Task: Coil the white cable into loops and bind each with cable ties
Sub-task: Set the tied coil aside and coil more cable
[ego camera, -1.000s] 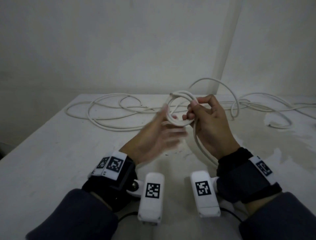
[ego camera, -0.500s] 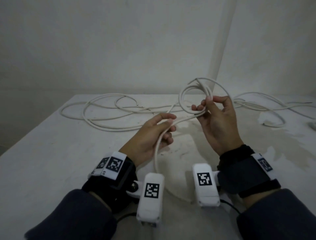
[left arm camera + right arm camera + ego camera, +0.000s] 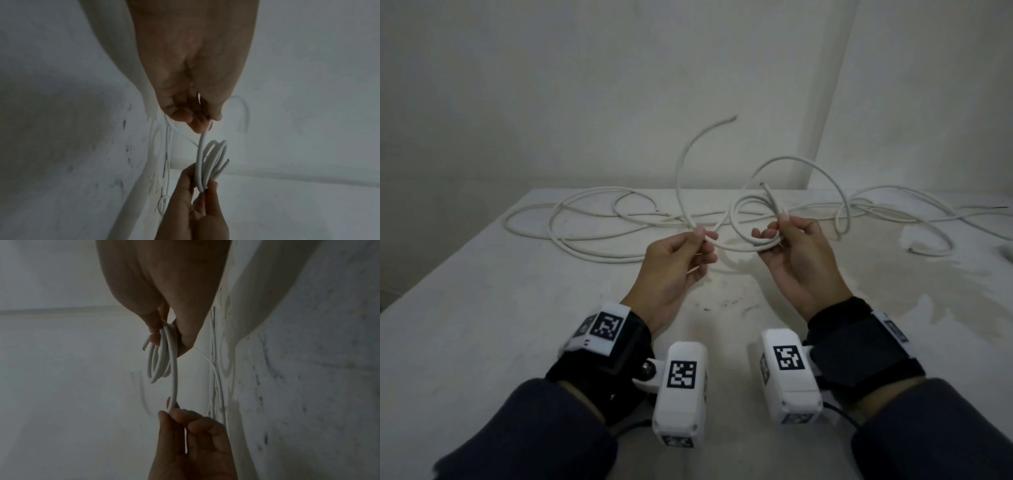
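My right hand [image 3: 779, 229] pinches a small coil of white cable [image 3: 731, 219] between thumb and fingers, held above the table. One short cut end [image 3: 763, 185] sticks up from the coil. A strand runs left from the coil to my left hand [image 3: 703, 236], which pinches it between thumb and forefinger. Past that pinch the cable tail [image 3: 677, 178] arcs up into the air. The left wrist view shows the coil [image 3: 213, 159] in the right hand's fingers [image 3: 209, 191]. In the right wrist view the coil [image 3: 162, 356] hangs above the left fingertips [image 3: 176, 412]. No cable ties are visible.
More loose white cable [image 3: 585, 233] sprawls over the back of the white table [image 3: 482, 342], and further strands [image 3: 893, 205] trail off to the right. A tall loop [image 3: 839, 192] stands just behind my right hand. A wall rises close behind the table.
The left hand took hold of the strand and moved left, away from the coil. The tail that hung toward me now arcs upward. The right hand lowered the coil slightly.
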The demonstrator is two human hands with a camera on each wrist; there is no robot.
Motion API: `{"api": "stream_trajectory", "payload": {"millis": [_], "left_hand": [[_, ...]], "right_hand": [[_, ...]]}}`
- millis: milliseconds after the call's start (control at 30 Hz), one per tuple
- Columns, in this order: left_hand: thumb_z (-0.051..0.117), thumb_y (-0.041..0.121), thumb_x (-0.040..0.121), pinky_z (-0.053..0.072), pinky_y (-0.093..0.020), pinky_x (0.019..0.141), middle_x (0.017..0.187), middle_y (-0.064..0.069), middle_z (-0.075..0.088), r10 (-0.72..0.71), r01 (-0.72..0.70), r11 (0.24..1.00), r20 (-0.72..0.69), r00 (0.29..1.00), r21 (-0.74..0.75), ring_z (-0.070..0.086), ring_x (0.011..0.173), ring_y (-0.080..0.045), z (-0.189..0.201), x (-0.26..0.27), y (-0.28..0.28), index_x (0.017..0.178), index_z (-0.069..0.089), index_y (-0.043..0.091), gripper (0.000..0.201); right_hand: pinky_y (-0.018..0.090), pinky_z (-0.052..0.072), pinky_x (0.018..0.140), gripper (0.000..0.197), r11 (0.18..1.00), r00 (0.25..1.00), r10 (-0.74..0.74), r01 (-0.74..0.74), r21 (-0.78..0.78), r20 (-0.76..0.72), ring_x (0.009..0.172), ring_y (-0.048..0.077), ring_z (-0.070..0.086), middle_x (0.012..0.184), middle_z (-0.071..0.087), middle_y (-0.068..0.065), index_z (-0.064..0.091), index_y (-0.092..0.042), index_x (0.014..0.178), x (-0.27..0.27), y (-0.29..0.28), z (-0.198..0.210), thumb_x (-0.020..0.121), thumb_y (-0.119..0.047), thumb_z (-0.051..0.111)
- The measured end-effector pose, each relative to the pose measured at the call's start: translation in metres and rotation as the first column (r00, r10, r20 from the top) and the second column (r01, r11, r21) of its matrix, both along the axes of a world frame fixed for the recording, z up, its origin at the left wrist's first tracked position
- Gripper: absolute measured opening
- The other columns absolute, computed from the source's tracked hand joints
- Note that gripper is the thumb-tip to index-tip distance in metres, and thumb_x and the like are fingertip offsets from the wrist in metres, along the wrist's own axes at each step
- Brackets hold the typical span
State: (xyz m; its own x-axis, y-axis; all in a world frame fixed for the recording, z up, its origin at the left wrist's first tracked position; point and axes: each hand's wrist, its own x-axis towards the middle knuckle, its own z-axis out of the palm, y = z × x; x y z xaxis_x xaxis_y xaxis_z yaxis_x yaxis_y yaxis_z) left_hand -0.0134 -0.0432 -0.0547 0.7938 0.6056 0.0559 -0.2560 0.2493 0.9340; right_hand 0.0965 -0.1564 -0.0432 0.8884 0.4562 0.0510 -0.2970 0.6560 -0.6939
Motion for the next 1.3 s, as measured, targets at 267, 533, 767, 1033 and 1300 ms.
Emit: {"api": "stream_trajectory", "payload": {"millis": [267,533,767,1033,1300], "left_hand": [[0.057,0.023,0.095,0.045,-0.020,0.068,0.065,0.004,0.056,0.195,-0.190,0.968,-0.012,0.981,0.163,0.053,0.063,-0.006,-0.002,0.000,0.003,0.079,0.072,0.014,0.023],[0.051,0.014,0.098,0.056,-0.022,0.074,0.105,-0.010,0.072,0.091,-0.097,0.991,0.064,0.994,0.088,0.071,0.093,-0.017,0.000,-0.003,0.000,0.111,0.068,0.007,0.023],[0.050,0.012,0.095,0.051,-0.026,0.063,0.071,-0.004,0.057,-0.117,0.135,0.981,0.124,0.985,-0.142,0.054,0.058,-0.012,0.010,-0.003,-0.002,0.113,0.067,0.011,0.024],[0.039,0.018,0.097,0.031,-0.025,0.055,0.052,0.000,0.031,-0.154,0.184,0.936,0.121,0.981,-0.302,0.029,0.046,-0.012,0.011,0.001,0.002,0.119,0.062,0.012,0.032],[0.034,0.022,0.104,0.055,-0.027,0.057,0.055,-0.002,0.039,-0.142,0.155,0.975,0.097,0.985,-0.156,0.046,0.044,-0.012,0.006,0.003,-0.001,0.112,0.059,0.001,0.033]], "right_hand": [[0.024,0.052,0.056,0.018,0.986,0.989,0.138,-0.134,-0.098,0.045,0.051,0.013,0.049,0.068,0.050,0.008,0.046,-0.011,0.082,-0.006,0.007,-0.002,0.097,-0.002,0.047],[0.025,0.051,0.057,0.020,0.947,0.955,0.223,-0.164,-0.277,0.196,0.052,0.013,0.047,0.068,0.049,0.009,0.046,-0.011,0.079,-0.011,0.006,-0.002,0.096,-0.002,0.050],[0.025,0.049,0.053,0.022,0.915,0.947,0.294,-0.239,-0.327,0.132,0.051,0.013,0.047,0.068,0.050,0.011,0.048,-0.010,0.076,-0.010,0.004,-0.003,0.096,-0.002,0.050],[0.027,0.051,0.054,0.020,0.875,0.921,0.340,-0.237,-0.421,0.188,0.049,0.015,0.050,0.066,0.053,0.011,0.049,-0.009,0.076,-0.017,0.005,0.000,0.094,0.000,0.053],[0.022,0.048,0.048,0.017,0.857,0.923,0.328,-0.203,-0.474,0.199,0.045,0.010,0.051,0.068,0.054,0.013,0.051,-0.008,0.079,-0.016,0.001,-0.002,0.095,-0.002,0.053]]}}
